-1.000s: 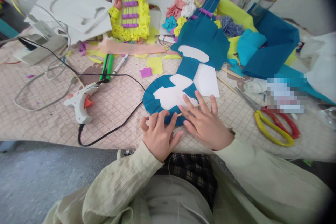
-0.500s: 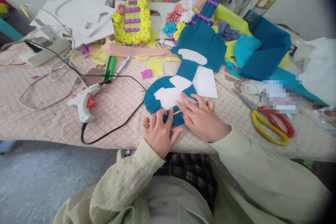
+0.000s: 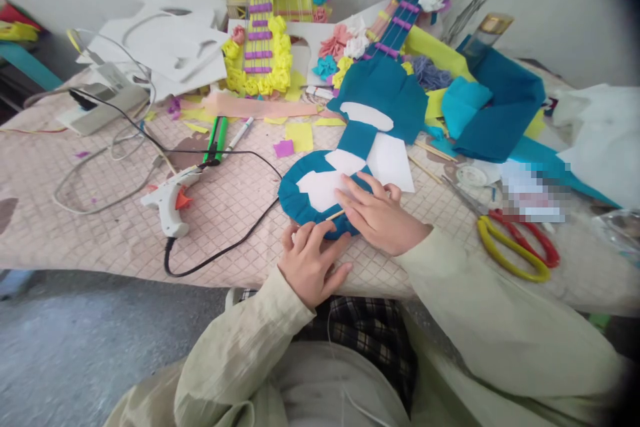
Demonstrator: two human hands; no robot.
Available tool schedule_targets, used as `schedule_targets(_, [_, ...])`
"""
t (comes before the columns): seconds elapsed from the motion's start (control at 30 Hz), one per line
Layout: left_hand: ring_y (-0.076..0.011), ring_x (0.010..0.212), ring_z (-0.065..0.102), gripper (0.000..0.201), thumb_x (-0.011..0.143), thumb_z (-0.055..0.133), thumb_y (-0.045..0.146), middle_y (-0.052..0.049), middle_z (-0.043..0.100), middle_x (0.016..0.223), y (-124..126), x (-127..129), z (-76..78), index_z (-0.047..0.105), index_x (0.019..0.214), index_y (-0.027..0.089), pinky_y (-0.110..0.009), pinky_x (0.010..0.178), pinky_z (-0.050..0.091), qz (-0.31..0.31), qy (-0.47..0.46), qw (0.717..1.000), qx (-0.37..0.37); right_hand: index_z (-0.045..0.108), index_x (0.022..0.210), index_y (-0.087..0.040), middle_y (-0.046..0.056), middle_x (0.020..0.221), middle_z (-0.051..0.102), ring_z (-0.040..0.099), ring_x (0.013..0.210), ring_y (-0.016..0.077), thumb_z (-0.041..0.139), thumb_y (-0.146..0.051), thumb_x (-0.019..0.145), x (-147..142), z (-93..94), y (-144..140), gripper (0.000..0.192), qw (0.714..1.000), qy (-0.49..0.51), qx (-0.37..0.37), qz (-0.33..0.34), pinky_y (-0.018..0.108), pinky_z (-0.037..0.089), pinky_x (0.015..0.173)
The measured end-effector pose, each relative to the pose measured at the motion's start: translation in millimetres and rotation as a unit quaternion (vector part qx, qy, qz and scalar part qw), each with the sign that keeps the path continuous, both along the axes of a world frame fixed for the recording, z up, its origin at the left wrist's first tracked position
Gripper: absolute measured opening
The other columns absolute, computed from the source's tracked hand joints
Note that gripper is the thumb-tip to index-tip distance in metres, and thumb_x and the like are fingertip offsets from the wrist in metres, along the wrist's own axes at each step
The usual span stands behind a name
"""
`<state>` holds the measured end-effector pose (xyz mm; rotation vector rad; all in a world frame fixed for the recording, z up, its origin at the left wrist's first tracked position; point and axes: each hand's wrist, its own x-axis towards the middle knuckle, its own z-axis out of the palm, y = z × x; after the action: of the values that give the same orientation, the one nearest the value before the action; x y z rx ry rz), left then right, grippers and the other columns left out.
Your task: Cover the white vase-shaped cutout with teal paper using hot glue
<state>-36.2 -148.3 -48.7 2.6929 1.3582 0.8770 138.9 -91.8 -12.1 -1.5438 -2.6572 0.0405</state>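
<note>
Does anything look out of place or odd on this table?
Yes: a pixelated patch beside the scissors hides whatever lies there. The glue gun lies on its side on the cloth, no stand visible, and paper scraps are strewn nearby. The teal-and-white shape partly under the left hand and right hand shows no obvious damage.

A white glue gun (image 3: 173,203) lies on the cloth-covered counter (image 3: 110,233), near a green cutter (image 3: 223,133) and a white marker (image 3: 240,135). Farther left sits a power strip (image 3: 105,110). White cut-out boards (image 3: 165,47) are stacked behind, beside a yellow flower-trimmed panel (image 3: 259,23). At right, red-and-yellow scissors (image 3: 484,222) lie near a tape roll (image 3: 473,175); purple-blue yarn (image 3: 431,73) is bunched farther back.
</note>
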Motion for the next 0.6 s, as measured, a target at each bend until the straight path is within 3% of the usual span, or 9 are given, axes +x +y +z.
schedule_targets(0.13, [-0.0249,0.103,0.047,0.036,0.085,0.043,0.040,-0.005,0.059,0.114,1,0,1.2,0.057,0.113,0.023,-0.043,0.088,0.022,-0.015,0.006,1.000,-0.009,0.052,0.119,-0.025,0.001,0.136,0.040,0.026,0.123,0.0271,0.032,-0.032,0.090,14,3.9,6,0.036,0.998,0.049,0.019,0.024,0.045,0.023,0.088])
schedule_targets(0.27, [-0.0236,0.103,0.049,0.035,0.085,0.043,0.039,-0.003,0.060,0.115,0,0,1.3,0.056,0.113,0.023,-0.043,0.089,0.021,-0.015,0.004,1.000,-0.016,0.067,0.087,-0.026,-0.002,0.103,0.064,0.045,0.105,0.0197,0.049,-0.030,0.084,26,2.7,12,0.018,0.991,0.123,0.036,0.043,0.039,0.025,0.087])
schedule_targets(0.4, [-0.0238,0.102,0.050,0.035,0.085,0.044,0.038,-0.004,0.060,0.114,0,0,1.2,0.056,0.113,0.023,-0.043,0.090,0.021,-0.013,0.005,1.000,-0.016,0.066,0.075,-0.024,-0.002,0.086,0.066,0.050,0.093,0.0167,0.055,-0.029,0.081,22,-1.3,17,0.014,0.987,0.158,0.023,0.034,0.037,0.024,0.084])
schedule_targets(0.6, [-0.0239,0.102,0.050,0.035,0.084,0.045,0.039,-0.004,0.060,0.114,0,1,1.5,0.057,0.113,0.022,-0.044,0.090,0.021,-0.015,0.007,1.000,-0.014,0.064,0.069,-0.022,-0.002,0.081,0.065,0.052,0.090,0.0163,0.059,-0.029,0.078,12,-4.2,28,0.012,0.986,0.168,0.014,-0.007,0.037,0.021,0.084])
